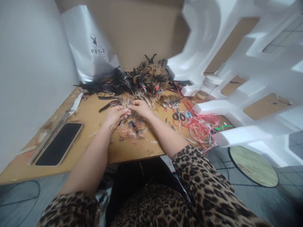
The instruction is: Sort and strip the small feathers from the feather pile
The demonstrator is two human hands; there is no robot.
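A small bunch of brown feathers (126, 99) is pinched at its base between my two hands, tips pointing away from me. My left hand (116, 115) closes on it from the left with thumb and fingers. From the right, my right hand (142, 108) grips the same base, its fingertips touching those of the left. Just beyond lies a large heap of black and brown feathers (151, 77). Feather scraps and bits of pink string (133, 129) are scattered on the wooden table (139, 153) below my hands.
Black-handled scissors (179, 116) and a tangle of pink and white string (203, 124) lie to the right. White foam pieces (236, 135) crowd that side, near a lidded jar (210, 84). At left is a phone (60, 144); a white bag (87, 47) stands behind. A round stool (253, 165) is below right.
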